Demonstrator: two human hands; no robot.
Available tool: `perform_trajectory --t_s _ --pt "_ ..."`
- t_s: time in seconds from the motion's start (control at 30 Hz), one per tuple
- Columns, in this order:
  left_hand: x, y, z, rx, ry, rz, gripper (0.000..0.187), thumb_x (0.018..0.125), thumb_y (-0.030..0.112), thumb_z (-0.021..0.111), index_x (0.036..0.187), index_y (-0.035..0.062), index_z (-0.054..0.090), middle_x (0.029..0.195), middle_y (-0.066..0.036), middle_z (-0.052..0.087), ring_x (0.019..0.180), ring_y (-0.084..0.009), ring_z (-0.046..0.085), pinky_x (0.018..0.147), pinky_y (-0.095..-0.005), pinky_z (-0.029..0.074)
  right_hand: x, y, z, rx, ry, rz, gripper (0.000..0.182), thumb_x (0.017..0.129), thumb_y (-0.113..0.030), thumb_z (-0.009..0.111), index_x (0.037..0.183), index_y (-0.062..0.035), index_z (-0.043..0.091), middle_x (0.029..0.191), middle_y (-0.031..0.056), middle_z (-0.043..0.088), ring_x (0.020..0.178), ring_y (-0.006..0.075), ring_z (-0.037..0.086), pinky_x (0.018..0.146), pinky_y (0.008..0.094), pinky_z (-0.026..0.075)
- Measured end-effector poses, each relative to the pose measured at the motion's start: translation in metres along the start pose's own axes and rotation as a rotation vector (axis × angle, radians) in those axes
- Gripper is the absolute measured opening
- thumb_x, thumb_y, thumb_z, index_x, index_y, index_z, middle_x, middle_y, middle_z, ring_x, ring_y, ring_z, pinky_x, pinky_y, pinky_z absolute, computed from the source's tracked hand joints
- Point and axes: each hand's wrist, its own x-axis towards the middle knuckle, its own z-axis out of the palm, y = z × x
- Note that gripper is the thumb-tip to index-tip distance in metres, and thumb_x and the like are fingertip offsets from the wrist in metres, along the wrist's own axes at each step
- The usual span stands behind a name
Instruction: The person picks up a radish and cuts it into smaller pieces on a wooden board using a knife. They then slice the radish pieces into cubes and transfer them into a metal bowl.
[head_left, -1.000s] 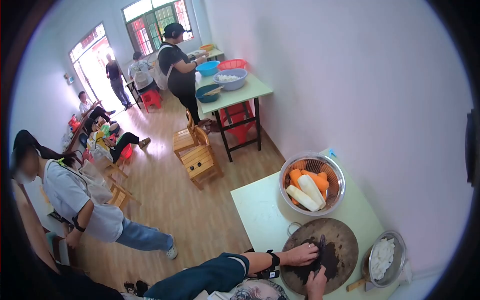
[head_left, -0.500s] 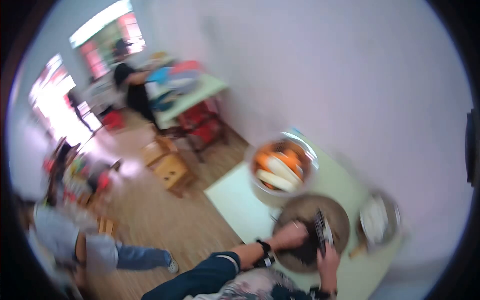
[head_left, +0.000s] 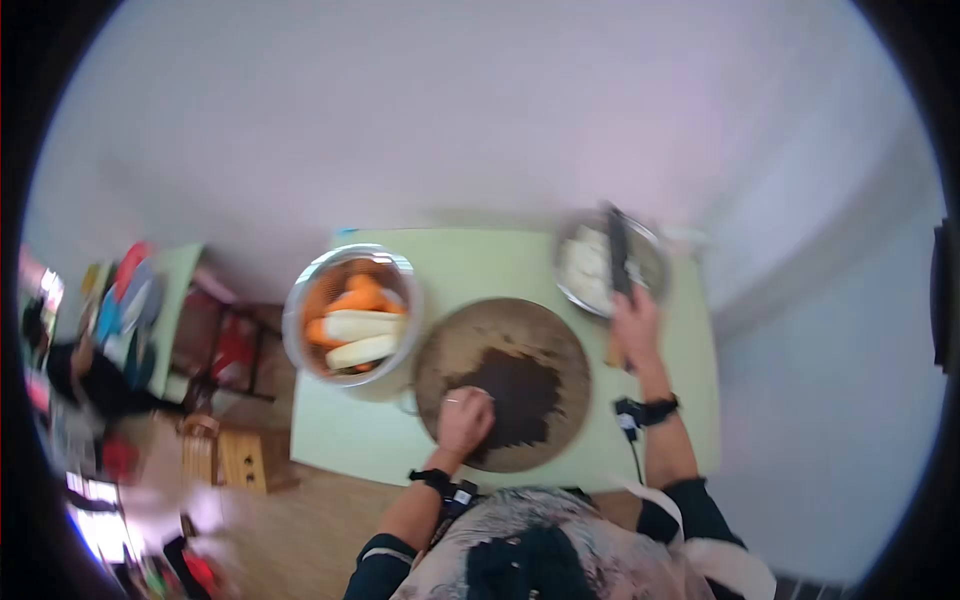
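My right hand (head_left: 637,325) is wrapped round a dark-bladed kitchen knife (head_left: 618,245), its blade raised over a metal bowl (head_left: 655,262). White cut pieces (head_left: 586,265) lie in this bowl, and a few pale bits show beside the blade. My left hand (head_left: 466,418) rests, fingers curled in and nothing visible in them, on the left part of a round cutting board (head_left: 555,335). A dark wet patch covers the board's middle. The undersides of my left fingers are hidden.
A steel pot (head_left: 295,318) with orange and peeled white vegetables stands left of the board on the pale green table (head_left: 470,262). A wooden handle (head_left: 612,350) lies below the bowl. Far left are another table (head_left: 183,270), a person in black (head_left: 85,375) and a wooden stool (head_left: 243,460).
My view has swung right, towards the wall. The knife has gone from above the board to over the bowl in my right hand. My left hand stays on the board.
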Motion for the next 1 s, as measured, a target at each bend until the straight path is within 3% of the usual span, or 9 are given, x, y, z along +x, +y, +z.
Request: perform_trajectory --t_s 0.07,0.1,0.23,0.53,0.63,0.7,0.73,0.87,1.0 --pt "0.013 0.002 -0.005 0.262 -0.616 -0.247 0.013 0.077 0.016 0.064 0.087 0.0078 0.060 0.088 -0.013 0.060 0.084 -0.0309 0.060 0.073 -0.0410 0.049 0.011 0.024 0.003 0.185 0.110 -0.180 0.037 0.088 -0.017 0.061 0.114 0.0080 0.057 0.085 0.0097 0.061 0.073 0.0127 0.057 0.060 0.0293 0.048" --pt "-0.007 -0.008 0.003 -0.046 -0.042 -0.020 0.013 0.076 0.012 0.065 0.086 0.0071 0.059 0.088 -0.012 0.059 0.085 -0.0302 0.060 0.074 -0.0407 0.049 0.021 0.047 0.009 0.619 0.124 0.002 0.029 0.089 -0.020 0.061 0.110 -0.0003 0.059 0.074 0.0041 0.056 0.061 0.0089 0.052 0.049 0.0256 0.043" --pt "-0.011 -0.006 -0.007 -0.105 0.102 0.028 0.019 0.075 0.007 0.067 0.090 0.0062 0.055 0.090 -0.010 0.052 0.081 -0.0281 0.055 0.071 -0.0382 0.045 0.023 0.018 -0.016 0.390 0.037 0.085 0.018 0.095 -0.025 0.053 0.087 -0.0113 0.047 0.060 -0.0017 0.044 0.043 0.0076 0.042 0.034 0.0239 0.033" --pt "-0.009 -0.006 0.007 -0.028 0.053 0.012 0.017 0.077 0.008 0.065 0.090 0.0073 0.054 0.090 -0.008 0.048 0.083 -0.0258 0.051 0.072 -0.0361 0.042 -0.005 0.065 0.017 0.194 -0.060 -0.307 0.015 0.095 -0.022 0.054 0.092 -0.0076 0.050 0.061 -0.0012 0.042 0.043 0.0072 0.041 0.035 0.0241 0.032" --pt "-0.009 -0.012 0.004 -0.110 0.110 0.075 0.017 0.075 0.010 0.065 0.090 0.0083 0.057 0.087 -0.010 0.055 0.083 -0.0290 0.056 0.075 -0.0399 0.047 -0.076 -0.018 0.021 0.369 -0.370 0.105 0.014 0.095 -0.016 0.054 0.106 -0.0079 0.054 0.062 -0.0045 0.043 0.045 0.0038 0.037 0.038 0.0202 0.030" --pt "0.010 -0.003 -0.006 0.137 -0.555 -0.272 0.016 0.073 0.012 0.063 0.088 0.0088 0.060 0.084 -0.010 0.058 0.079 -0.0303 0.057 0.072 -0.0431 0.048 -0.095 -0.021 0.032 0.451 -0.543 0.185 0.022 0.092 -0.015 0.058 0.112 -0.0065 0.055 0.062 -0.0062 0.044 0.046 0.0036 0.039 0.040 0.0206 0.032" --pt "-0.005 -0.011 0.003 0.044 -0.311 -0.150 0.014 0.073 0.010 0.063 0.086 0.0075 0.059 0.089 -0.012 0.059 0.083 -0.0316 0.057 0.074 -0.0438 0.047 -0.105 -0.022 0.037 0.349 -0.537 0.123 0.022 0.091 -0.015 0.060 0.111 -0.0050 0.058 0.062 -0.0055 0.048 0.048 0.0034 0.042 0.041 0.0210 0.034" --pt "-0.010 -0.007 0.004 -0.122 -0.053 -0.060 0.024 0.073 0.004 0.067 0.095 0.0029 0.061 0.101 -0.016 0.058 0.093 -0.0349 0.056 0.080 -0.0427 0.047 -0.137 -0.009 0.045 0.054 -0.586 -0.139 0.040 0.084 -0.022 0.066 0.116 -0.0003 0.058 0.087 0.0177 0.064 0.076 0.0307 0.064 0.070 0.0367 0.050" --pt "-0.012 -0.005 -0.002 -0.080 -0.068 -0.065 0.033 0.071 0.002 0.069 0.102 0.0026 0.060 0.103 -0.015 0.055 0.092 -0.0332 0.055 0.081 -0.0408 0.046 -0.163 -0.005 0.048 -0.057 -0.570 -0.405 0.037 0.085 -0.023 0.065 0.115 -0.0026 0.058 0.099 0.0187 0.064 0.082 0.0359 0.064 0.071 0.0416 0.052"
